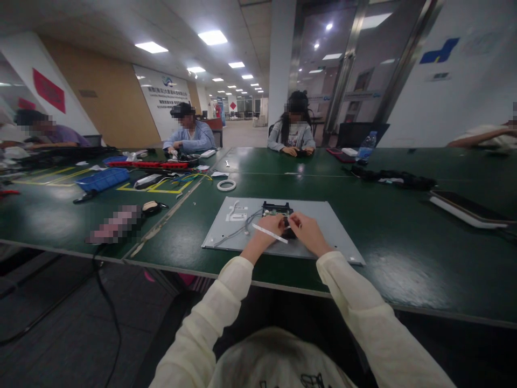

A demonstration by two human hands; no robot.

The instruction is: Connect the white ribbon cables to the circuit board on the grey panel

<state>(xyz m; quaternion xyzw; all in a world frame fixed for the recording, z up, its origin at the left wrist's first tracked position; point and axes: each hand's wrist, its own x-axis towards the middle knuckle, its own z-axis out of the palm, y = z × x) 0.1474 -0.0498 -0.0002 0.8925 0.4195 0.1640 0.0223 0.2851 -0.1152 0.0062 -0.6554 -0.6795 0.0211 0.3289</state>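
Note:
A flat grey metal panel (pixel 327 229) lies on the green table in front of me. On it sits a black frame (pixel 278 206) with a green circuit board (pixel 272 213). My left hand (pixel 272 224) is closed in a pinch at the near side of the board. Close beside it, my right hand (pixel 306 228) also pinches at a dark part; what the fingertips hold is too small to make out. A white strip (pixel 264 231) lies across the back of my left hand and wrist. Grey cables (pixel 232 236) run from the board over the panel's left side.
Beyond the panel lies a white tape roll (pixel 226 185). Leftward are a blue bin (pixel 103 179), red strips (pixel 147 165) and loose wires. A water bottle (pixel 367 146), black cloth-like bundle (pixel 398 178) and dark-topped box (pixel 468 209) are rightward. Co-workers sit across the table.

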